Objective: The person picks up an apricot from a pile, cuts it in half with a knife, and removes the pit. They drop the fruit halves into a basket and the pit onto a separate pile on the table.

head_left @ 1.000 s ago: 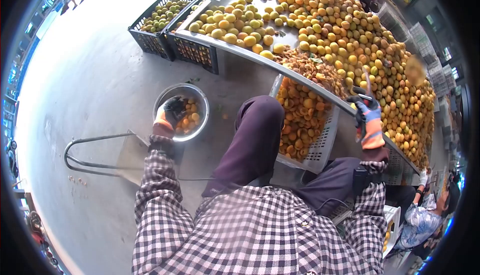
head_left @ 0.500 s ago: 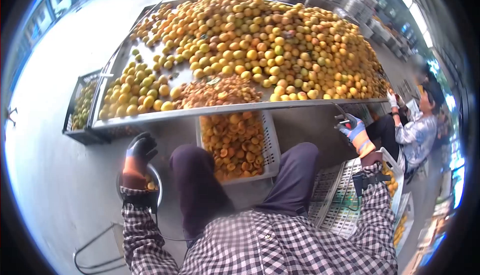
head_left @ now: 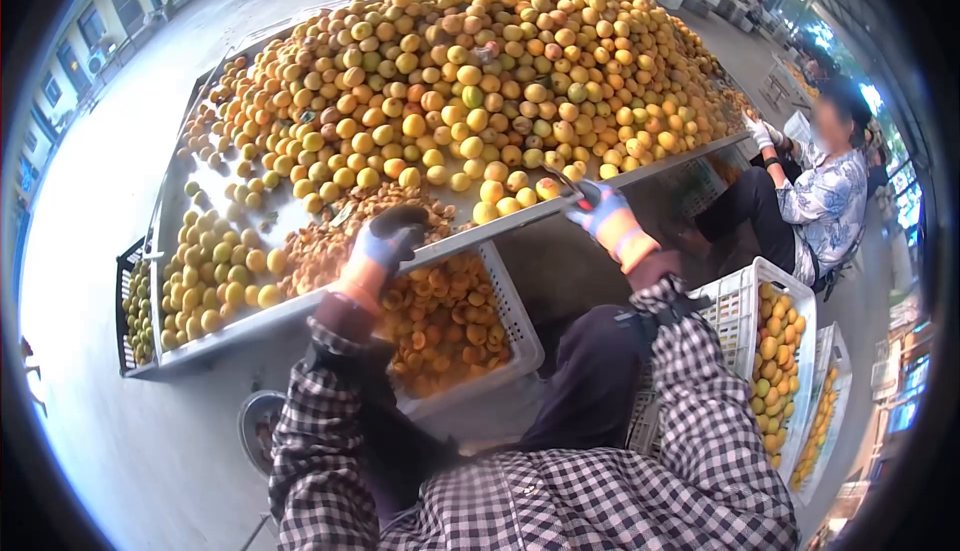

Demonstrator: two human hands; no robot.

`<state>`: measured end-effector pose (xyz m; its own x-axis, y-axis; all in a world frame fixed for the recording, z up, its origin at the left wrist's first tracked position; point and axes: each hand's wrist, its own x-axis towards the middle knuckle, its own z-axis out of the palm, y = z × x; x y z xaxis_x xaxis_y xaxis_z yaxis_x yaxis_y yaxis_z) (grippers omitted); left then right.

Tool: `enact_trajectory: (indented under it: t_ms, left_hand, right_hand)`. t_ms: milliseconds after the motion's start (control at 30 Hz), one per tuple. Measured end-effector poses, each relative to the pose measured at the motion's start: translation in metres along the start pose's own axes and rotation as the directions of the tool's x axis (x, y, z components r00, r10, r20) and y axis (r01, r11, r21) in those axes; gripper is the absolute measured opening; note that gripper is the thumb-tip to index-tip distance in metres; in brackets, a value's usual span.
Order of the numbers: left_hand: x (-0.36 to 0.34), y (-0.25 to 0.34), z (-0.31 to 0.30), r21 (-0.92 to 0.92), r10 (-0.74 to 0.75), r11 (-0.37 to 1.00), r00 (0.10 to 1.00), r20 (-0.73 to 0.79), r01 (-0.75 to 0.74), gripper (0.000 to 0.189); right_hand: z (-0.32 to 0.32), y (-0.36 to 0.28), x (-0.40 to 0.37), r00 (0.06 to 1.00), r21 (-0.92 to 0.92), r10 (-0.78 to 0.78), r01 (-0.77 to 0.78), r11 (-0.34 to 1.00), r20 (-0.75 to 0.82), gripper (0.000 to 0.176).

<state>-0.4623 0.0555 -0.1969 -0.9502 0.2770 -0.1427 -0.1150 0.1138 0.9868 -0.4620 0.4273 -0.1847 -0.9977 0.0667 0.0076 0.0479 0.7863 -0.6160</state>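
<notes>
Metal table [head_left: 520, 217], near edge: L hand [head_left: 388, 246] by brown scraps [head_left: 318, 249], grip unclear; R hand [head_left: 602, 209], well apart, clamped on tool [head_left: 566, 182] nr. fruit [head_left: 490, 192].

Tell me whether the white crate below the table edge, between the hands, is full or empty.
Looks full: orange fruit pieces spread across the crate; their depth is hidden.

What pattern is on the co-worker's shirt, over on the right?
Blue and white patterned shirt, clearest in the head view.

Checked shirt [head_left: 600, 496], black and white, buttoned front, long sleeves. Dark trousers [head_left: 590, 376]. Gloves [head_left: 625, 231] blue-grey and orange, dark at fingers; dark wrist straps [head_left: 650, 316].
</notes>
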Motion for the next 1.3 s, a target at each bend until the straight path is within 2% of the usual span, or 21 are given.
enact_trajectory:
  t_ms: [33,133,233,300,367,433,467,533,633,700,767,800,833,900,933,967,1033,1100,1167,1233,1300]
  left_hand:
    - [0.017,-0.006,0.007,0.068,-0.049,0.997,0.999,0.022,0.047,0.034]
    - [0.044,-0.043,0.029,0.122,0.143,0.982,0.990,0.009,-0.143,0.026]
    - [0.039,-0.034,0.039,-0.119,0.088,0.989,0.996,0.003,-0.087,0.027]
    - [0.040,-0.042,0.038,-0.258,0.010,0.966,1.000,-0.006,-0.011,0.027]
    - [0.041,-0.038,0.035,-0.277,-0.022,0.961,1.000,-0.022,0.015,0.027]
    - [0.047,-0.039,0.032,-0.132,0.201,0.969,0.978,-0.059,-0.208,0.026]
    - [0.048,-0.038,0.032,-0.132,0.200,0.970,0.978,-0.055,-0.206,0.026]
    - [0.050,-0.031,0.032,-0.174,0.075,0.981,0.995,-0.060,-0.085,0.026]
    - [0.055,-0.034,0.038,-0.309,0.082,0.946,0.995,-0.048,-0.093,0.030]
    - [0.056,-0.029,0.042,-0.339,0.036,0.940,0.999,0.016,-0.029,0.037]
    - [0.051,0.000,0.053,-0.653,-0.107,0.743,0.989,0.100,0.147,0.054]
    - [0.054,-0.008,0.055,-0.756,-0.077,0.625,0.979,0.187,0.194,0.062]
    - [0.054,-0.008,0.055,-0.754,-0.076,0.627,0.979,0.189,0.194,0.062]
    - [0.053,-0.007,0.053,-0.704,-0.092,0.668,0.966,0.241,0.239,0.059]
    - [0.053,-0.011,0.052,-0.598,-0.099,0.780,0.979,0.176,0.187,0.057]
    - [0.053,-0.009,0.051,-0.597,-0.086,0.782,0.980,0.178,0.177,0.057]
    - [0.051,-0.005,0.048,-0.557,-0.148,0.813,0.986,0.079,0.167,0.057]
    - [0.053,-0.004,0.047,-0.590,-0.148,0.791,0.987,0.069,0.160,0.058]
    - [0.056,-0.008,0.048,-0.552,-0.109,0.827,0.994,0.028,0.106,0.058]
    - [0.058,-0.011,0.048,-0.510,-0.087,0.855,0.996,0.036,0.094,0.057]
    - [0.058,-0.010,0.047,-0.458,-0.055,0.886,0.998,0.040,0.067,0.055]
  right_hand:
    - [0.009,-0.002,0.016,0.999,0.040,0.010,-0.009,0.999,-0.039,0.050]
    - [0.015,-0.027,0.047,0.982,-0.111,0.110,-0.128,0.986,-0.152,0.052]
    - [0.011,-0.025,0.073,0.974,-0.300,0.216,-0.228,0.926,-0.074,0.054]
    - [0.013,-0.020,0.082,0.940,-0.484,0.314,-0.215,0.848,0.133,0.055]
    - [0.020,-0.020,0.089,0.922,-0.509,0.359,-0.241,0.826,0.146,0.053]
    - [0.018,-0.024,0.097,0.898,-0.553,0.392,-0.228,0.802,0.199,0.050]
    - [0.019,-0.022,0.096,0.897,-0.552,0.396,-0.231,0.801,0.198,0.050]
    - [0.021,-0.022,0.096,0.922,-0.495,0.350,-0.229,0.838,0.166,0.050]
    - [0.023,-0.016,0.093,0.969,-0.396,0.224,-0.168,0.903,0.101,0.052]
    - [0.022,-0.020,0.085,0.989,-0.085,0.119,-0.111,0.990,0.091,0.055]
    - [0.026,-0.050,0.075,0.992,0.033,0.031,-0.036,0.999,0.126,0.055]
    - [0.050,-0.034,0.081,0.964,0.364,-0.172,0.088,0.927,0.204,0.040]
    - [0.053,-0.049,0.077,0.939,0.289,-0.225,0.147,0.946,0.259,0.032]
    - [0.059,-0.057,0.086,0.926,0.478,-0.307,0.172,0.861,0.219,0.036]
    - [0.051,-0.069,0.092,0.981,0.402,-0.126,0.055,0.914,0.151,0.039]
    - [0.064,-0.032,0.125,0.997,0.119,-0.063,0.057,0.991,0.046,0.041]
    - [0.057,-0.018,0.152,0.986,-0.128,-0.053,0.033,0.991,-0.156,0.046]
    - [0.047,-0.023,0.167,0.987,-0.398,0.074,-0.127,0.909,-0.145,0.052]
    - [0.055,-0.017,0.183,0.989,-0.398,0.116,-0.145,0.906,-0.097,0.055]
    - [0.071,-0.010,0.188,0.985,-0.474,-0.062,-0.021,0.880,-0.159,0.055]
    - [0.067,-0.007,0.194,0.993,-0.434,-0.005,-0.048,0.900,-0.118,0.055]
